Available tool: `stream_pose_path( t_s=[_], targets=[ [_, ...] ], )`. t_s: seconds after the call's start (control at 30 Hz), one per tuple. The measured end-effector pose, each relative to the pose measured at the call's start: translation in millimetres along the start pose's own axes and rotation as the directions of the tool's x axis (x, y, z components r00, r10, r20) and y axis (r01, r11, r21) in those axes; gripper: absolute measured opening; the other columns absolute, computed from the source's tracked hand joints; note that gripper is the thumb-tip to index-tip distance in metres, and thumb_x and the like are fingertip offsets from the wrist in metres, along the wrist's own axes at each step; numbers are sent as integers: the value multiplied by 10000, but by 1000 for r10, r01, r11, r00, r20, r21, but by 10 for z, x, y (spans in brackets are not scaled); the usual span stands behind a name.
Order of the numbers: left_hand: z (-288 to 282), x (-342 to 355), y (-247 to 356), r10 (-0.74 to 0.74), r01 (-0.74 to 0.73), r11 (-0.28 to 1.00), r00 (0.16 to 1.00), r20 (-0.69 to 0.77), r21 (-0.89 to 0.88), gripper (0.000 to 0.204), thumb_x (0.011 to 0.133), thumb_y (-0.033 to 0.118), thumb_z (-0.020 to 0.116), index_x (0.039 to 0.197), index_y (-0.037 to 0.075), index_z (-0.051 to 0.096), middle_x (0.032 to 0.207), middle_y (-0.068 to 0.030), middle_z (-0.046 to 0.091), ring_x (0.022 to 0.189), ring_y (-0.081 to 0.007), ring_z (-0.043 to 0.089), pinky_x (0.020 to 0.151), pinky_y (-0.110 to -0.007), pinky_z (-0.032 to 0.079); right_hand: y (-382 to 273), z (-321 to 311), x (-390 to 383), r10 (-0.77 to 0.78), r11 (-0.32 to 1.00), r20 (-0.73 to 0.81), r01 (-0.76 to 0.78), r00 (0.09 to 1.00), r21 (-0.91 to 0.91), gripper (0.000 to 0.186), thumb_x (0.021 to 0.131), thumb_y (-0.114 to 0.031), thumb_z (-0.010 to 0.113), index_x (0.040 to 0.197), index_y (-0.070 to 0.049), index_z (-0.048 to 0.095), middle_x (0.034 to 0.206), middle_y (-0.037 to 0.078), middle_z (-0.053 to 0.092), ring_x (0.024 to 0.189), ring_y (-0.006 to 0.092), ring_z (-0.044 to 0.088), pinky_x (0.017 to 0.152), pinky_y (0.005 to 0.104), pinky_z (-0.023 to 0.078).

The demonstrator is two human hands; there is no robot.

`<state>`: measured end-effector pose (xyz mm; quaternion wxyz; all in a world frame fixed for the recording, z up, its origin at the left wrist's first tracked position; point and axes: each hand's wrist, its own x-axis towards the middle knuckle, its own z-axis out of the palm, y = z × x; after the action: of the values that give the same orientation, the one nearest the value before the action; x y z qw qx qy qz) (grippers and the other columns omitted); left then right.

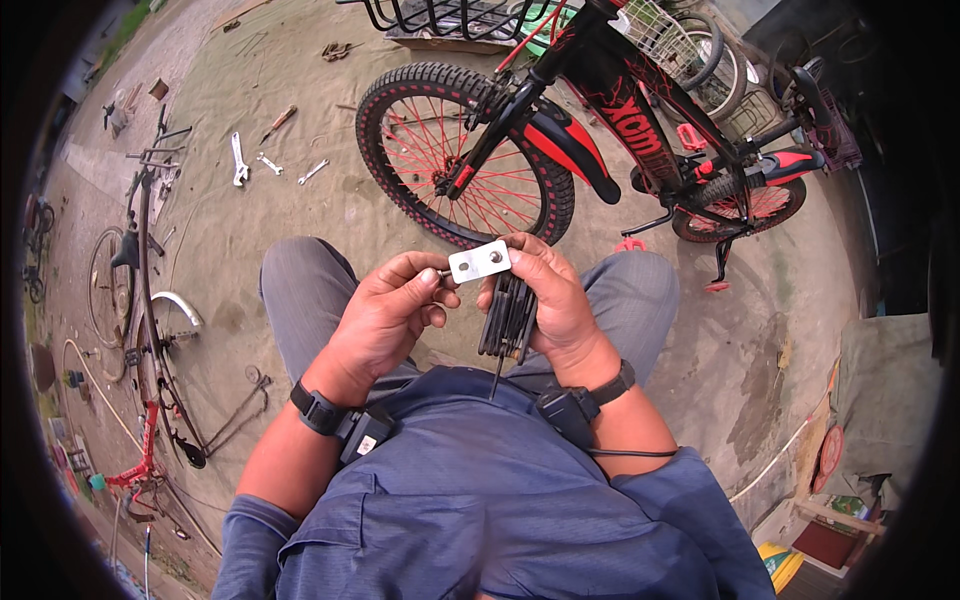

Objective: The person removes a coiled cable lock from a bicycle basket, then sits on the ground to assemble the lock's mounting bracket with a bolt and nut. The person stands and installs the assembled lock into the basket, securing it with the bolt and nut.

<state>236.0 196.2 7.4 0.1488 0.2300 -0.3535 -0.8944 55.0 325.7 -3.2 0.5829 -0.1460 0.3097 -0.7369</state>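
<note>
A small white metal plate (470, 266) with two holes lies between my hands, above my lap. My right hand (556, 300) is closed on it, thumb pressed near the right hole, where a dark round piece sits. Below the plate, against the right palm and fingers, hangs a black coiled bundle (508, 320); a thin black end drops from it toward my shirt. My left hand (392, 300) is closed in a pinch beside the plate's left end. A short dark metal piece (444, 273) shows at its fingertips, mostly hidden by them.
Ahead stands a black and red bicycle (620, 110), its front wheel (465, 155) just beyond my hands. An adjustable wrench (239, 160), smaller wrenches (313, 172) and a screwdriver (279, 123) lie on the ground. Another bicycle frame (150, 290) is at left; a wooden crate (835, 520) is at lower right.
</note>
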Motion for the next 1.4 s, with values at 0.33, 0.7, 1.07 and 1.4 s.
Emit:
stream_pose_path(
  t_s=[0.33,0.7,1.07,1.4],
  targets=[
    [5,-10,-9,0,1,1000,999,42,-24,216,1045,114,622,1222,-9,608,1024,-77,685,863,-128,667,686,-232,520,50,-7,-9,32,999,3,-32,999,-17,216,1023,-158,601,1197,-35,639,973,112,725,790,210,738,715,307,612],
    [11,-10,-52,-25,24,993,1000,-5,-115,218,1048,138,627,1214,-1,607,1015,-75,683,851,-131,663,668,-223,515,78,11,-10,-6,986,13,8,1000,-168,222,1021,-136,618,1206,-14,622,1024,109,717,822,195,726,739,307,602],
    [-13,1,-19,39,-38,999,997,-69,25,302,1012,98,672,1286,-13,612,1073,-78,695,898,-140,672,701,-236,514,106,6,-18,-35,916,9,35,999,-399,228,1027,-128,617,1214,2,612,1097,93,698,864,162,697,795,300,575],
    [30,-14,26,50,-42,996,994,-96,79,433,980,60,696,1372,-40,541,1199,-119,705,960,-148,687,723,-236,514,85,147,-8,-84,795,39,91,996,-600,389,988,-117,701,1333,15,578,1166,90,699,960,144,678,855,295,572]
  ],
)
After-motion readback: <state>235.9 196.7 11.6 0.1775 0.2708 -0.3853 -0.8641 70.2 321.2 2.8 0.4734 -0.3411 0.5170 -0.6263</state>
